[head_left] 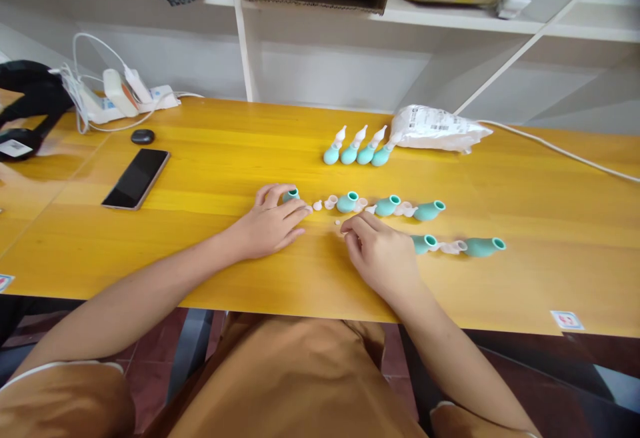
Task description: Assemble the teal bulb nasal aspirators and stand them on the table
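My left hand [270,223] rests on the table with its fingers apart, beside a teal rubber bulb [291,195] that it partly covers. Its fingertips reach a small pale piece at the row's left end. My right hand [380,251] has its fingers curled together near a tiny whitish disc [337,223]; whatever is in them is hidden. Between the hands lie a pale nozzle tip [318,205] and a translucent cup-like piece [331,202]. More teal bulbs [347,202] with open mouths lie in the row, with pale parts between them. Another teal bulb [484,247] lies to the right.
Several bulbs with pale nozzles fitted [349,153] stand farther back, next to a white plastic package [440,128]. At left are a phone [137,179], a black case [143,137], a power strip [163,97] and headphones [37,118]. Shelves with cardboard boxes [315,1] rise behind.
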`<state>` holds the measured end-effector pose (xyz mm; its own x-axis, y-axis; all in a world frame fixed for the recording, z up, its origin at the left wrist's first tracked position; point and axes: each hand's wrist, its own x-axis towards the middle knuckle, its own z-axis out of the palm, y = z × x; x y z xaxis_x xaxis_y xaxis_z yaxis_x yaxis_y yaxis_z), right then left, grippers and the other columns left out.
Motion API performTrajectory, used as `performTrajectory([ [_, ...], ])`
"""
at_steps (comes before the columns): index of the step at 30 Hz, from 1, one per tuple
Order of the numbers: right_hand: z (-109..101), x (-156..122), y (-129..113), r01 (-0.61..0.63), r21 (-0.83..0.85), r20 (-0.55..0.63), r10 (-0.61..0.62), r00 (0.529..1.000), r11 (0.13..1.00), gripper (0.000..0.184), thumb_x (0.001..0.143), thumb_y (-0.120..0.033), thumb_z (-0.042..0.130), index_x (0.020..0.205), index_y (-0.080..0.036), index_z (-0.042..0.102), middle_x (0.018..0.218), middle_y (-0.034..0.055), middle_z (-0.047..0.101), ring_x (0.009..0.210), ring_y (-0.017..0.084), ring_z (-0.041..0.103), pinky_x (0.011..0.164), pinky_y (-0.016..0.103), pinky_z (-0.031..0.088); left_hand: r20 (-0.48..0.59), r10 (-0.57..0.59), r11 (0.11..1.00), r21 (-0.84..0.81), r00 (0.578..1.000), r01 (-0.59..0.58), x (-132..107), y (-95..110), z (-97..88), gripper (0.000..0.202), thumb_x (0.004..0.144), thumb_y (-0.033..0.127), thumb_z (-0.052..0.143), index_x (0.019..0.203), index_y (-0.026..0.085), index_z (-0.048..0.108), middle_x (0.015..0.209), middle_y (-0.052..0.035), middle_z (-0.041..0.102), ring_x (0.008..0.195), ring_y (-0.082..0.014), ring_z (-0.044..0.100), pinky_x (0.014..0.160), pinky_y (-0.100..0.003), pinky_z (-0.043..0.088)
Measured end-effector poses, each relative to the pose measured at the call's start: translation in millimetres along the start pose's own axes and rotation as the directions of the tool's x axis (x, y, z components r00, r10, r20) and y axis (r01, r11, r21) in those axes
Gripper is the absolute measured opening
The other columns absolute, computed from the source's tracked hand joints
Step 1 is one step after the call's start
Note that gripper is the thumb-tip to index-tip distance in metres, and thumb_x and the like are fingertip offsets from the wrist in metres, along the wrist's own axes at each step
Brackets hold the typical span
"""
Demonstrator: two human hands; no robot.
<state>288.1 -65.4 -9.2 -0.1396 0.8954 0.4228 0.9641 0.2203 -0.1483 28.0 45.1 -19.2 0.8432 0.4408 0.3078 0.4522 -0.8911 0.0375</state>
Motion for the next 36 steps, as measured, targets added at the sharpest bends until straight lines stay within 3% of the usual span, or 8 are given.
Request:
performTrajectory([
  [6,2,1,3,-0.041,-0.061,0.050,0.045,0.998,0.997,0.029,0.109,-0.021,0.049,0.102,-0.018,0.077,0.101,0.0074,0.081,0.066,0.017,0.063,0.057,0.032,0.028,-0.053,0.064,0.994,0.089,0.997,-0.059,-2,2,-1.7,0.026,0.113,0.026,0.058,0.132,0.020,0.076,0.131,-0.0118,0.078,0.144,-0.0414,0.050,0.115,-0.058,0.035],
  [11,6,2,4,-0.077,-0.143,0.078,0.089,0.993,0.987,0.032,0.114,-0.026,0.047,0.122,-0.019,0.078,0.113,0.0097,0.082,0.065,0.019,0.064,0.056,0.033,0.028,-0.049,0.109,0.987,0.127,0.993,-0.102,-3,3,-3.6,0.022,0.113,0.026,0.061,0.129,0.020,0.075,0.129,-0.0117,0.078,0.125,-0.0347,0.056,0.099,-0.048,0.039],
  [18,7,2,3,0.028,-0.113,0.226,-0.001,0.974,0.993,0.036,0.118,-0.027,0.044,0.128,-0.021,0.078,0.129,0.0114,0.080,0.086,0.021,0.075,0.058,0.033,0.035,-0.034,0.153,0.980,0.131,0.988,-0.148,-3,4,-3.1,0.020,0.114,0.025,0.058,0.119,0.019,0.076,0.124,-0.0114,0.076,0.113,-0.0300,0.053,0.091,-0.044,0.042],
  [24,10,0,6,0.067,-0.055,0.194,-0.055,0.979,0.996,0.029,0.117,-0.020,0.050,0.119,-0.022,0.078,0.119,0.0080,0.082,0.090,0.020,0.075,0.059,0.032,0.034,-0.025,0.176,0.981,0.082,0.984,-0.174,-2,5,-5.4,0.021,0.113,0.025,0.057,0.117,0.020,0.077,0.123,-0.0112,0.075,0.113,-0.0295,0.054,0.092,-0.043,0.044],
  [29,9,2,4,0.099,-0.018,0.175,-0.094,0.980,0.995,0.031,0.118,-0.024,0.049,0.110,-0.021,0.079,0.109,0.0081,0.080,0.088,0.019,0.073,0.062,0.032,0.035,0.000,0.196,0.980,0.038,0.981,-0.196,-1,7,-11.0,0.017,0.111,0.025,0.061,0.115,0.021,0.077,0.121,-0.0107,0.076,0.114,-0.0299,0.056,0.093,-0.044,0.044],
  [36,7,3,3,0.099,-0.027,0.216,-0.091,0.972,0.995,0.031,0.119,-0.025,0.047,0.111,-0.021,0.078,0.108,0.0079,0.079,0.086,0.019,0.071,0.063,0.032,0.034,-0.005,0.210,0.978,-0.006,0.978,-0.210,-2,10,-8.3,0.015,0.109,0.026,0.063,0.115,0.022,0.077,0.124,-0.0102,0.076,0.115,-0.0302,0.057,0.094,-0.044,0.042],
])
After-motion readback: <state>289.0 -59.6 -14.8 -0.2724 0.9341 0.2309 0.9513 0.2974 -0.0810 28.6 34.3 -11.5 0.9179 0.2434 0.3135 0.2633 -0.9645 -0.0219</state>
